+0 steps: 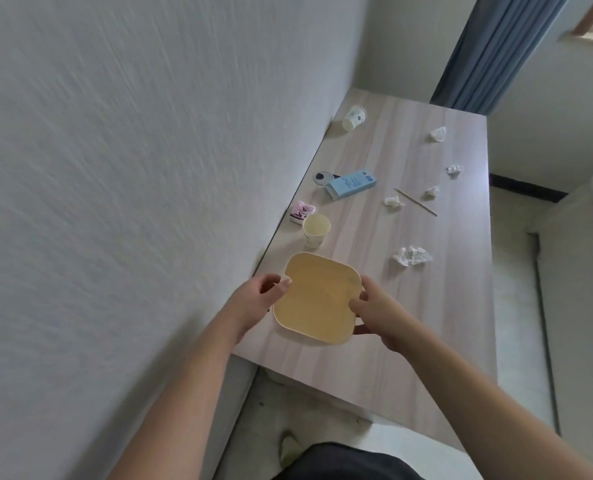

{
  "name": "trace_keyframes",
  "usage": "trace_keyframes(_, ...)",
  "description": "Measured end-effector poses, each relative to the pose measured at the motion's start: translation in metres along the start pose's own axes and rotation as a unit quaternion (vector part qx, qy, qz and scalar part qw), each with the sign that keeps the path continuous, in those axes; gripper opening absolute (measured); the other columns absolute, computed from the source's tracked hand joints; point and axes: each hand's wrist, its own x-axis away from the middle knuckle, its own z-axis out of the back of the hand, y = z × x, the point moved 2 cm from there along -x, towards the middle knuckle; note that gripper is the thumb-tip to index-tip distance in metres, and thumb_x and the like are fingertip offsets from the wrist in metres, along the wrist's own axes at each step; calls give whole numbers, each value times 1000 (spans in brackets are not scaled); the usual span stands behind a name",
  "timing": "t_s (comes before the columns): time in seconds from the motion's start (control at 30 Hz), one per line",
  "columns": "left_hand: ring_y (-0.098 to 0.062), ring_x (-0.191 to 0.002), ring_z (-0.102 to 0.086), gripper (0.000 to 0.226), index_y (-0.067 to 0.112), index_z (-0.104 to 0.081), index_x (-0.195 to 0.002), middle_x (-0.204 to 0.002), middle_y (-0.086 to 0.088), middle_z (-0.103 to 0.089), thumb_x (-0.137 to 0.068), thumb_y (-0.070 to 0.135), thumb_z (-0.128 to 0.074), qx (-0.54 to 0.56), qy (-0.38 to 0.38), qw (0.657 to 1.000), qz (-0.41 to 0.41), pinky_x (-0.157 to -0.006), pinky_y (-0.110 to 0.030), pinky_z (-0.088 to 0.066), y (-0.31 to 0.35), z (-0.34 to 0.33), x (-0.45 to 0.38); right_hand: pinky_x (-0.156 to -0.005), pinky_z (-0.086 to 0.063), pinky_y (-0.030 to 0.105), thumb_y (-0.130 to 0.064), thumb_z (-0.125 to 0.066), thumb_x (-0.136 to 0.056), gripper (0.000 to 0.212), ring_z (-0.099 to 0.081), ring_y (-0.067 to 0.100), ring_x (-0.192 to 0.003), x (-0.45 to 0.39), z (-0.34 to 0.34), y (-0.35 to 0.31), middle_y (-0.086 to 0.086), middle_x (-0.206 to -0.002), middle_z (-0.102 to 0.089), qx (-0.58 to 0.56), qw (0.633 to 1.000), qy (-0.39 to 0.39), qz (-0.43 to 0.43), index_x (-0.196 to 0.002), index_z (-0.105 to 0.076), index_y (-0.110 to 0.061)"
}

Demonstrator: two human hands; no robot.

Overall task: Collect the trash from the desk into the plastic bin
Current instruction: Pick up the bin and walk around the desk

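Hands [322, 303] — plastic bin [317, 299] gripped between

Nothing legible here. The light blue box [352, 184], lying mid-desk near the wall, carries dark print along its side and small squares at its far end, all too blurred to read. The pink packet [301, 212] nearer along the wall and the far tipped paper cup [354, 117] bear marks, equally unreadable.

Soft daylight, motion-blurred, wide-angle warped edges
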Motion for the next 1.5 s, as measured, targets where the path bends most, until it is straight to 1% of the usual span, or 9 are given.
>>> trace_keyframes(0.17, -29, -102, -65, 52, 19, -64, -108, -108, -8, -70, -76, 60, -65, 6, -82, 997, 1, -85, -40, -52, 13, -30, -4, -63, -59, 30, -7, -43, -88, 47, -66, 18, -94, 23, 28, 16, 3, -110, -65, 0, 999, 36, -3, -128, -48, -33)
trace_keyframes(0.53, -29, -99, -66, 35, 14, -68, -99, -103, -11, -72, -90, 46, -59, -88, -162, 983, -6, -91, -44, -54, 54, -141, 16, -56, -56, 21, -11, -44, -90, 41, -62, 13, -96, 96, 112, 77, -5, -111, -61, -46, 994, 104, 2, -115, -52, -43)
trace_keyframes(0.7, -13, -63, -52, 34, 17, -60, -83, -72, 5, -60, -86, 50, -57, -119, -192, 974, -32, -60, -28, -44, 80, -214, 48, -68, -60, 31, -15, -45, -95, 36, -62, 18, -101, 149, 162, 118, -4, -112, -62, -75, 987, 145, 8, -124, -49, -36)
trace_keyframes(0.83, -11, -55, -41, 38, 17, -57, -76, -60, 9, -51, -77, 55, -61, -75, -184, 980, -29, -54, -24, -34, 92, -276, 82, -69, -59, 25, -24, -47, -97, 33, -66, 14, -100, 202, 204, 155, -7, -113, -66, -124, 982, 140, 24, -124, -52, -40)
trace_keyframes(0.97, -24, -72, -46, 49, 7, -63, -90, -76, -9, -53, -75, 54, -67, -11, -206, 978, -22, -69, -39, -39, 101, -329, 113, -73, -59, 27, -40, -50, -95, 27, -71, 11, -96, 246, 241, 190, -11, -112, -71, -231, 959, 157, 38, -119, -63, -39)
trace_keyframes(1.07, -24, -72, -48, 59, 3, -63, -100, -68, -2, -55, -73, 54, -70, 17, -219, 975, -13, -76, -43, -41, 104, -361, 128, -82, -58, 35, -37, -48, -95, 29, -71, 14, -99, 268, 266, 215, -7, -114, -72, -310, 930, 189, 52, -117, -66, -33)
trace_keyframes(1.2, -17, -58, -41, 40, 14, -59, -81, -52, 9, -47, -74, 52, -71, 38, -218, 975, 2, -68, -35, -41, 111, -392, 139, -92, -53, 42, -39, -44, -98, 36, -68, 19, -108, 289, 294, 240, -2, -123, -68, -370, 904, 207, 62, -126, -61, -24)
trace_keyframes(1.3, -12, -53, -40, 36, 12, -64, -88, -49, 11, -48, -82, 46, -69, 50, -189, 981, 9, -56, -26, -39, 117, -409, 140, -91, -53, 39, -44, -37, -100, 41, -66, 19, -111, 298, 310, 253, -3, -126, -66, -392, 897, 195, 64, -128, -60, -24)
trace_keyframes(1.5, -10, -49, -45, 66, 6, -67, -102, -49, 11, -51, -63, 59, -72, 41, -209, 977, 15, -61, -28, -42, 126, -431, 117, -92, -51, 42, -47, -30, -102, 48, -67, 24, -110, 296, 337, 267, 4, -123, -68, -461, 861, 208, 59, -126, -61, -19)
